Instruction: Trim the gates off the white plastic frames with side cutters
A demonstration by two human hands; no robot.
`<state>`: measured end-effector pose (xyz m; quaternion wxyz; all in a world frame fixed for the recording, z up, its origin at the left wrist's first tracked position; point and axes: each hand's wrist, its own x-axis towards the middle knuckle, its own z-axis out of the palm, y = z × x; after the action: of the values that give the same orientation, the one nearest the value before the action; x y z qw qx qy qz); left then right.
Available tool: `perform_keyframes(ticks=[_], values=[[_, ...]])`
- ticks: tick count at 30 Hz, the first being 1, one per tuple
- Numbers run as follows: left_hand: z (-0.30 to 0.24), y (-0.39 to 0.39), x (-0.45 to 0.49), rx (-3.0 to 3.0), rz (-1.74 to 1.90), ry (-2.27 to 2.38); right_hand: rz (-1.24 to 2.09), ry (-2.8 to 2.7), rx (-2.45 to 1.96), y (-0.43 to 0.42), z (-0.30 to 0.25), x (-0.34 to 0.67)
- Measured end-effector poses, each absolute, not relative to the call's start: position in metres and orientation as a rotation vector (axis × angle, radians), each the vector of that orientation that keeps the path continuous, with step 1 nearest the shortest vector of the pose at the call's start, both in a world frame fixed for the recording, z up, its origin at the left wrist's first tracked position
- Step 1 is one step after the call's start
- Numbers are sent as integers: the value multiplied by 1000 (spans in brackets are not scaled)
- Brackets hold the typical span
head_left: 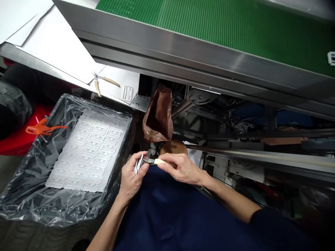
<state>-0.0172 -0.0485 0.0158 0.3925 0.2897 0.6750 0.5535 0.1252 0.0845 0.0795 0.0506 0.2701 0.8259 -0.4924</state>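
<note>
Between the thumb and fingers of my left hand (133,176) is a small light grey plastic part (138,164), seen nearly edge-on. My right hand (180,166) grips a knife (159,161) by its pale handle, and its short metal blade touches or nearly touches the part. Both hands are close together in front of my dark blue clothing. Below and left of them, a black crate (128,139) lined with clear plastic holds neat rows of flat grey parts (89,150).
An open brown plastic bag (158,115) hangs past my hands. Pliers (101,82) and one grey part (127,93) lie on the white-covered table (70,52). A green conveyor belt (209,31) runs across the top. Orange clamp (42,128) at the crate's left edge.
</note>
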Motion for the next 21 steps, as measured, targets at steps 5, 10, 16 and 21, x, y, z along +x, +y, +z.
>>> perform_keyframes(ticks=[5, 10, 16, 21], values=[[18, -52, -6, 973, 1393, 1697, -1458, 2551, 713, 86, 89, 143], [17, -51, -1, 1170, 1348, 1720, -1470, 2549, 690, 86, 91, 155], [15, -51, -4, 1347, 1349, 1714, -1425, 2548, 672, 84, 92, 160], [18, -49, -6, 1449, 1318, 1713, -1403, 2519, 708, 82, 95, 163]])
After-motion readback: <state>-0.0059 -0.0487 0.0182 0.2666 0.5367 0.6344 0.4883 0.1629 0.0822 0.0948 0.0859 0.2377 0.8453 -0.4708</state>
